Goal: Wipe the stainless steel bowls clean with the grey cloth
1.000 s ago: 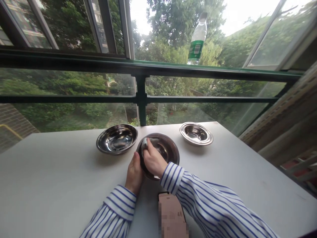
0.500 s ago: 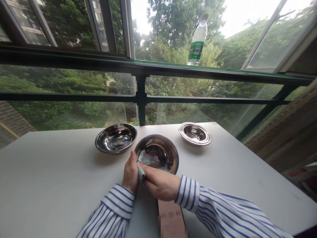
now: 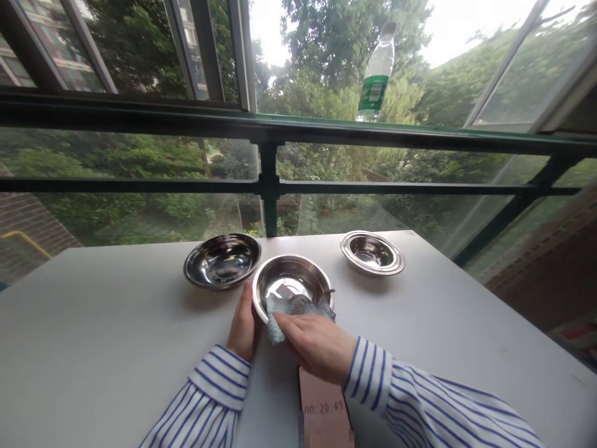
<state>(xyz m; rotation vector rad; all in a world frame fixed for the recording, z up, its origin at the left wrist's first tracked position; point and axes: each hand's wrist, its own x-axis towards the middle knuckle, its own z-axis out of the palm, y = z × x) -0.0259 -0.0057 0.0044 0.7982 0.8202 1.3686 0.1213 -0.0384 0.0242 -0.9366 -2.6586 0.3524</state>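
Observation:
A shiny steel bowl is in front of me at the middle of the white table. My left hand grips its left rim, thumb up along the outside. My right hand is closed on a pale green cloth, pressed over the bowl's near rim. Part of the cloth lies inside the bowl, and its right end looks greyish. My fingers under the right hand are hidden. Below that hand lies a phone showing a timer, partly covered by it.
A wide steel bowl stands close by at the back left, and a smaller wide-rimmed steel bowl at the back right. Beyond the table edge runs a dark green railing, with a clear plastic bottle upright on it.
My right hand has moved right with the cloth, from the left rim to the near rim. The cloth is more spread out. The bowl's inside looks brighter; my left hand stays on its left side.

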